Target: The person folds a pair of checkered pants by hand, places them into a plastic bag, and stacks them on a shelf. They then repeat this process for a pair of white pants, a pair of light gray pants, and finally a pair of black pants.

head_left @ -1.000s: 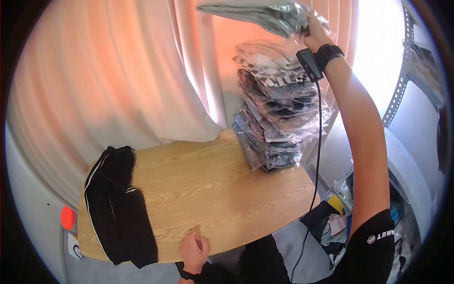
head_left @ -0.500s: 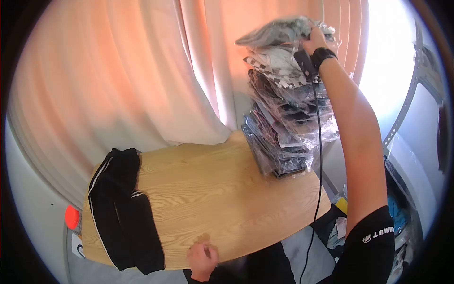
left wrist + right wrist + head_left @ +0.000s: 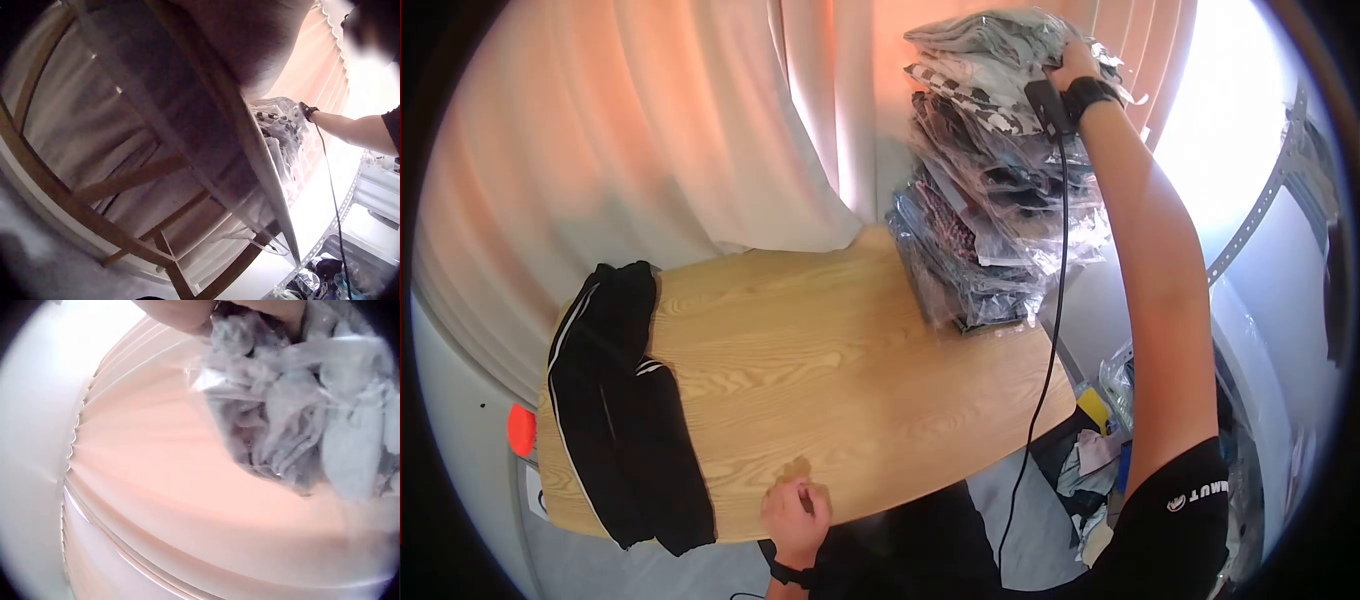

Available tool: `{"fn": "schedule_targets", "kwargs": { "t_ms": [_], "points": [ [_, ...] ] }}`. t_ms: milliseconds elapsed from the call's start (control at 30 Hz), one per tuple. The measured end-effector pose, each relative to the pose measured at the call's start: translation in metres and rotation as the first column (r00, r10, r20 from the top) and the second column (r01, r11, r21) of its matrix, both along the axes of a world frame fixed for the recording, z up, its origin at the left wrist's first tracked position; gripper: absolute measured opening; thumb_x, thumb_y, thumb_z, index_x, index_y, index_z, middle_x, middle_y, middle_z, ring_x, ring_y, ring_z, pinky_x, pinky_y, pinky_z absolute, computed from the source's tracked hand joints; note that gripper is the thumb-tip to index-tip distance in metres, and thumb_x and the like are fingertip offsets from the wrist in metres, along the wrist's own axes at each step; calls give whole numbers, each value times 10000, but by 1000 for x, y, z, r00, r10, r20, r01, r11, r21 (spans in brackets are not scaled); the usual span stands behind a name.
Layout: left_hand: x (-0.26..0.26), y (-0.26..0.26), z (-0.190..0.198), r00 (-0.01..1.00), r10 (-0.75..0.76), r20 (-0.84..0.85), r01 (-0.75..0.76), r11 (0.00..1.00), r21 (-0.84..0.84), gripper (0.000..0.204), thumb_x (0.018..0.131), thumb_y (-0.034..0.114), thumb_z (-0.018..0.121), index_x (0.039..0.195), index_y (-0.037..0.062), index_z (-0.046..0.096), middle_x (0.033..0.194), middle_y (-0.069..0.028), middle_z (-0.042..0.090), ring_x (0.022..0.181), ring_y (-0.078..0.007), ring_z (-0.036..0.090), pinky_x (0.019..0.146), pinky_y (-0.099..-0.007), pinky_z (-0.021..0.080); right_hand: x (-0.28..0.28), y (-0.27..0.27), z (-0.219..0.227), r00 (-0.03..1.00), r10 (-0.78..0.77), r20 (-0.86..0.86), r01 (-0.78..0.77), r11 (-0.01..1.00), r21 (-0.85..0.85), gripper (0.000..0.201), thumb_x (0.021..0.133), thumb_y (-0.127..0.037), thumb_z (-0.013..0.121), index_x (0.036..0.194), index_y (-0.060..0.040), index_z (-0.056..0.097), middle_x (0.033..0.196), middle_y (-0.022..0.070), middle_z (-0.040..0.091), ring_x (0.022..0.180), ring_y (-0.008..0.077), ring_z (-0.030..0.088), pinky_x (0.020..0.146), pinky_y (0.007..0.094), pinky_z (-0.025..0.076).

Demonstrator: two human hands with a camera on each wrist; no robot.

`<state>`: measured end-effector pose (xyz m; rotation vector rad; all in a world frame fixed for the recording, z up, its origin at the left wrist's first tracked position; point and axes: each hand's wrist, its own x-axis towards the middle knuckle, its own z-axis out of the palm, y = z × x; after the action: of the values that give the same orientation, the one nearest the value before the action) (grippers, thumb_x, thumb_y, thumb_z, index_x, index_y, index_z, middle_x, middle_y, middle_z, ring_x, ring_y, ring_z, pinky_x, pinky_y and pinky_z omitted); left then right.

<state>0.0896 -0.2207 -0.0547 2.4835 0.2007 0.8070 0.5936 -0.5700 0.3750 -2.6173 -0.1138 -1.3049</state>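
Atop a tall stack of clear-bagged folded clothes (image 3: 990,190), my right hand (image 3: 1077,62) grips the edge of a grey garment in a plastic bag (image 3: 975,35). In the right wrist view, the fingers (image 3: 178,311) hold the bunched, crinkled plastic, with grey cloth showing through. My left hand (image 3: 796,515) rests loosely curled at the table's front edge, holding nothing. Black trousers with white side stripes (image 3: 625,410) lie folded lengthwise on the left end of the wooden table (image 3: 820,340).
A pale curtain (image 3: 630,150) hangs behind the table. From the right wrist a black cable (image 3: 1055,300) runs down past the table's right end. Bagged clothes (image 3: 1095,450) lie low at the right, by a metal shelf frame (image 3: 1260,220). A red-orange object (image 3: 521,430) is at the far left.
My right hand has lowered the bagged grey garment from above onto the top of the stack. My left hand stays at the table's front edge. The head view has shifted slightly.
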Motion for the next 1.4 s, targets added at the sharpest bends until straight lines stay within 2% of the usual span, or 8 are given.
{"fn": "schedule_targets", "kwargs": {
  "t_ms": [133, 533, 567, 600, 633, 733, 967, 1400],
  "points": [
    [0, -1, -2, 1000, 2, -3, -2, 999, -32, 139, 767, 87, 617, 896, 49, 585, 720, -79, 526, 667, -291, 533, 637, -414, 414, 74, -37, 43, 949, 315, -6, -315, 949, -22, 496, 656, -88, 737, 1141, -43, 641, 1053, 201, 687, 1045, 369, 644, 910, 396, 507],
    [-2, -3, 3, 1000, -5, -23, 3, 996, -86, 120, 761, 64, 609, 878, 57, 583, 717, -83, 520, 676, -288, 528, 648, -415, 410, -133, -59, -12, 855, 517, 42, -519, 852, 74, 638, 718, -166, 760, 1249, 66, 492, 1037, 145, 639, 925, 280, 643, 867, 380, 501],
    [-3, -3, 6, 999, -28, -18, 26, 995, -93, 123, 755, 63, 622, 872, 61, 582, 719, -80, 531, 676, -286, 532, 647, -412, 408, -155, -35, -12, 748, 663, 29, -441, 464, 768, 625, 746, -204, 751, 1249, 43, 474, 1052, 120, 592, 946, 262, 612, 889, 370, 488],
    [-2, -5, 6, 999, -46, -11, 45, 995, -89, 127, 757, 63, 626, 875, 63, 582, 723, -78, 539, 680, -287, 537, 650, -411, 410, -178, -12, -13, 813, 475, 338, -198, -320, 927, 614, 773, -242, 742, 1249, 21, 457, 1067, 94, 544, 968, 244, 582, 911, 360, 475],
    [-1, -4, 5, 999, -45, -9, 44, 996, -80, 130, 758, 62, 630, 879, 65, 582, 727, -76, 547, 684, -288, 542, 654, -411, 412, -206, -9, -32, 653, 606, 455, -267, -379, 886, 474, 812, -235, 704, 1166, -7, 485, 1028, 93, 503, 997, 228, 534, 937, 359, 461],
    [-1, 1, -2, 998, -33, 55, 36, 998, -53, 155, 771, 65, 641, 914, 77, 584, 725, -60, 569, 685, -288, 559, 683, -408, 414, -257, -7, -113, 532, 663, 526, -571, -178, 802, 345, 934, -190, 615, 1209, -25, 487, 1146, 81, 548, 1036, 198, 537, 966, 362, 445],
    [-39, 56, 55, 968, 184, -171, -181, 983, 34, 366, 768, 147, 680, 1112, 86, 573, 1169, -161, 525, 1128, -345, 487, 997, -507, 351, -397, -9, -388, 558, 818, -142, -277, 344, 897, 241, 878, 21, 629, 1049, -69, 485, 885, 1, 526, 781, 78, 498, 691, 222, 430],
    [46, 278, 69, 240, 642, -728, -792, 563, 236, 1297, 551, 829, 683, 1535, 149, 180, 1580, -258, 54, 1460, -445, 54, 1101, -683, 112, -437, 86, -423, 671, 690, -272, -571, 715, 404, 185, 783, 33, 615, 955, -20, 572, 936, 132, 607, 898, 301, 571, 839, 389, 439]
  ]
}}
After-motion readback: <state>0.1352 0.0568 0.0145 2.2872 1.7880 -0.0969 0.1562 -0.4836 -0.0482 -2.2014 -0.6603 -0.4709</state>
